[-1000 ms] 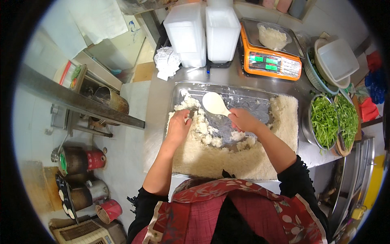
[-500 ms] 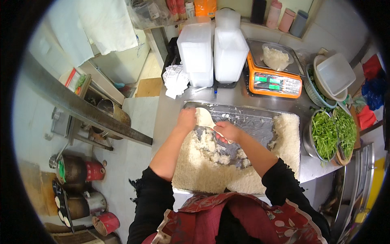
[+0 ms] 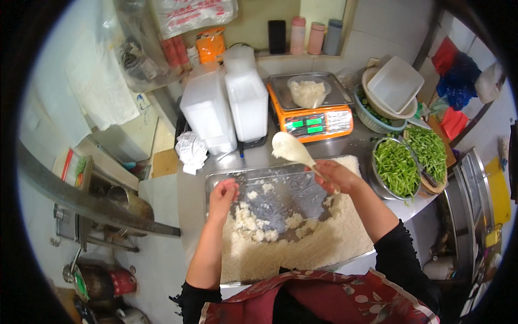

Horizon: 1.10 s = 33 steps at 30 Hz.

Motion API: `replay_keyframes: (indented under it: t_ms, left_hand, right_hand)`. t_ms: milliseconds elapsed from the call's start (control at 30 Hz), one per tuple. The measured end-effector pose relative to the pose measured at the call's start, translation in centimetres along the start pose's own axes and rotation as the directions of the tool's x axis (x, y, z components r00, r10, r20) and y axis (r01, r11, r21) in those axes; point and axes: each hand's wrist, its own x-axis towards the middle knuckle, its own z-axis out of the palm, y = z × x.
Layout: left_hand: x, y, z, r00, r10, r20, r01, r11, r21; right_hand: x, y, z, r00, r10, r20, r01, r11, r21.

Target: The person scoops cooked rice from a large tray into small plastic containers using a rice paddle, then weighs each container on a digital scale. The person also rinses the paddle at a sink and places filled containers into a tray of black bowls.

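My right hand [image 3: 339, 177] is wrapped round the handle of a cream rice paddle [image 3: 294, 149], holding it above the far right part of a metal tray [image 3: 259, 174]. A little rice sticks to the paddle's rounded head. Over the tray's left side hangs my left hand [image 3: 223, 198], its fingers curled together with nothing seen in them. White cooked rice [image 3: 302, 248] lies thick along the near and right sides of the tray, with loose clumps in its middle. Beyond the paddle, a clear container of rice [image 3: 309, 93] sits on an orange scale [image 3: 318, 123].
Stacks of clear plastic containers [image 3: 245, 102] stand behind the tray, beside crumpled paper slips [image 3: 191, 152]. To the right are a metal bowl of chopped greens [image 3: 396, 167], more greens [image 3: 426, 150] on a board, and stacked baskets [image 3: 393, 92]. Bottles [image 3: 316, 38] line the back ledge.
My hands have moved apart. The paddle has lifted away from my left hand and swung right toward the scale. The view has shifted, showing more of the back wall.
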Motion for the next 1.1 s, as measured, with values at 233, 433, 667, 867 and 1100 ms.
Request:
replay_keyframes:
  t_ms: [233,433,667,867,1100]
  left_hand:
    - [-2.7,-3.2,1.3,0.989,-0.134,0.056,0.139,0.987,-0.085]
    - [-3.7,-4.1,2.6,0.978,-0.179,0.109,0.187,0.98,-0.063]
    - [-0.6,-1.2,3.9,0.97,-0.118,0.213,0.114,0.993,0.029]
    - [8.7,5.1,11.4,0.973,-0.096,0.211,0.115,0.99,-0.078]
    - [19.9,7.2,18.7,0.877,-0.251,0.411,0.402,0.85,-0.34]
  right_hand:
    - [0.9,-10.1,-4.6,0.929,-0.218,-0.299,0.177,0.971,-0.159]
    - [6.2,-13.0,-9.8,0.709,-0.597,-0.377,-0.065,0.477,-0.877]
    - [-3.6,-9.6,-9.9,0.729,-0.507,-0.46,0.169,0.784,-0.598]
    - [-12.7,-2.0,-10.6,0.717,-0.438,-0.542,0.224,0.881,-0.416]
    - [-19.1,3.3,-10.9,0.648,-0.364,-0.669,0.217,0.93,-0.295]
